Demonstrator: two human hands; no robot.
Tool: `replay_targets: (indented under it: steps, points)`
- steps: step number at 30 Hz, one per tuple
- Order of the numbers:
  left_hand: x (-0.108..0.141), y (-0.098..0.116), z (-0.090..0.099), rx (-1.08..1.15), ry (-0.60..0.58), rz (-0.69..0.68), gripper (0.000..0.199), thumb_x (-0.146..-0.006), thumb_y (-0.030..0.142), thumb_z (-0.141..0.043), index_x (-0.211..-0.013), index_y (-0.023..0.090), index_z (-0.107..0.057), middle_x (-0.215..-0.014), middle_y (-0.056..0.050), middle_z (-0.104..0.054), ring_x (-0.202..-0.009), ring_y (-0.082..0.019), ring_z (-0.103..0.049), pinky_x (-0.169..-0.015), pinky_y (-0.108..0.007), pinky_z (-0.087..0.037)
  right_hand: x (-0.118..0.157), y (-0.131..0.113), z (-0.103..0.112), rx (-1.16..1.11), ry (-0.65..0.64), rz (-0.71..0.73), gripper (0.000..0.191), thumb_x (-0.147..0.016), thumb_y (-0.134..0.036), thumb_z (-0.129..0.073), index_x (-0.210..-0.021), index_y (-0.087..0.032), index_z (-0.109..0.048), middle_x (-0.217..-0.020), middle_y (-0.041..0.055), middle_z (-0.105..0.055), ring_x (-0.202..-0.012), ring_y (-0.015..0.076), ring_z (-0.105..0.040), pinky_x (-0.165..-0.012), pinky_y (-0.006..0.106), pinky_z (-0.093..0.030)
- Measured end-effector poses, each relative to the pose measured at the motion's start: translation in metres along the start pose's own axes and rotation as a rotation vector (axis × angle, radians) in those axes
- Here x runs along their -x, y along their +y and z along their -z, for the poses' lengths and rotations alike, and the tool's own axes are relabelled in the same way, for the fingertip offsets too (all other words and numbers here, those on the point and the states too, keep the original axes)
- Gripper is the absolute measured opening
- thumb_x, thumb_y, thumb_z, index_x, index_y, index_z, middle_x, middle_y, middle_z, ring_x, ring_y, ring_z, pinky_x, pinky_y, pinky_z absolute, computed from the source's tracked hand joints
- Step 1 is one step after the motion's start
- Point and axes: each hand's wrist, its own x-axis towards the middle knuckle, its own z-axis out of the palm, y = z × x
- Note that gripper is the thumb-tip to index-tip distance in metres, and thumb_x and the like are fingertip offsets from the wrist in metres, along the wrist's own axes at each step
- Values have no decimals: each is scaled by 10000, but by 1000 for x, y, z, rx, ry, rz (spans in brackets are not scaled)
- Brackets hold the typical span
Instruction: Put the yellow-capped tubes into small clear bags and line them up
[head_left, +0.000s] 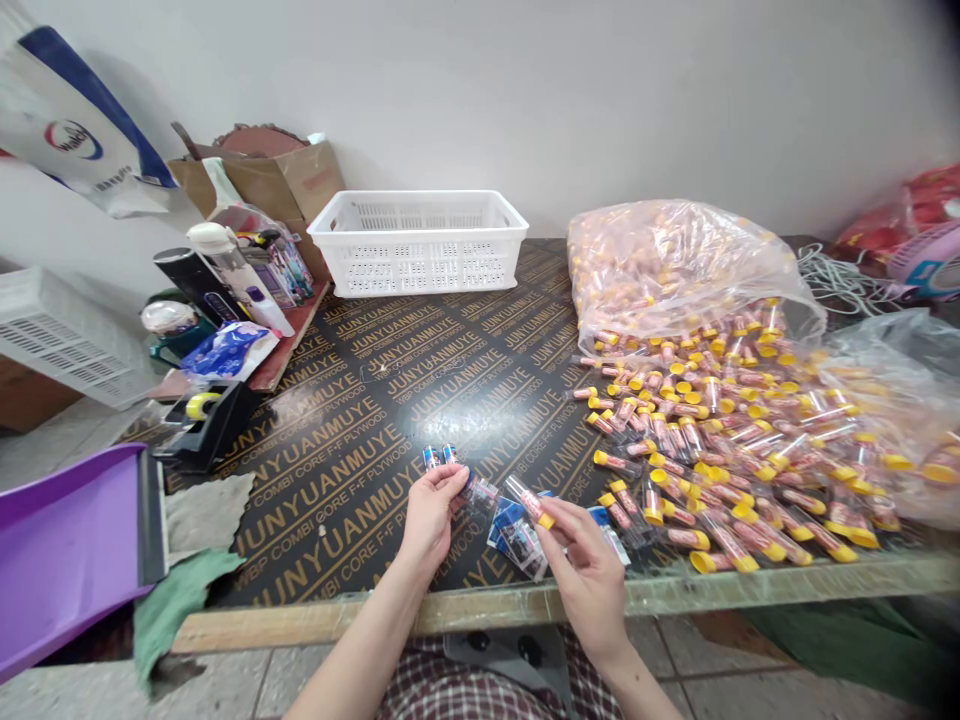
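Observation:
My left hand (433, 510) pinches the edge of a small clear plastic bag (481, 494). Just beyond its fingers lie two short blue-and-white cylinders (440, 456), their exact kind too small to make out. Between thumb and fingers of my right hand (583, 575) is a clear tube with a yellow cap (530, 502), tilted with its clear end toward the bag. Below and between the hands, several blue-and-clear printed packets (517, 535) lie overlapping near the table's front edge, partly covered by my right hand.
A large heap of yellow-capped tubes (697, 430) spreads over the right side, spilling from a clear plastic sack (675, 255). At the back stands a white perforated basket (420, 260). A tape dispenser (206, 420), bottles (217, 270) and a purple dustpan (71, 550) are at left.

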Motion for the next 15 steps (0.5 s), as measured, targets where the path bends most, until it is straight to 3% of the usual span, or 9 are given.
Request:
replay_targets:
  steps: [11, 15]
  points:
    - [6, 3, -4, 34, 122, -67, 420, -452, 389, -839, -651, 121, -584, -584, 26, -610, -504, -77, -544, -500, -195, -448, 8, 0, -6, 98, 1, 168, 294, -840, -135, -566, -1106, -240, -635, -1065, 78, -627, -1002, 199, -600, -853, 351, -521]
    - [9, 1, -6, 10, 111, -114, 417, -498, 422, -813, -648, 139, -547, -577, 27, -620, -497, -89, -560, -494, -197, -452, 8, -2, -11, 127, 3, 224, 334, -839, -107, -555, -1135, -247, -622, -1065, 73, -627, -1002, 196, -603, -863, 349, -518]
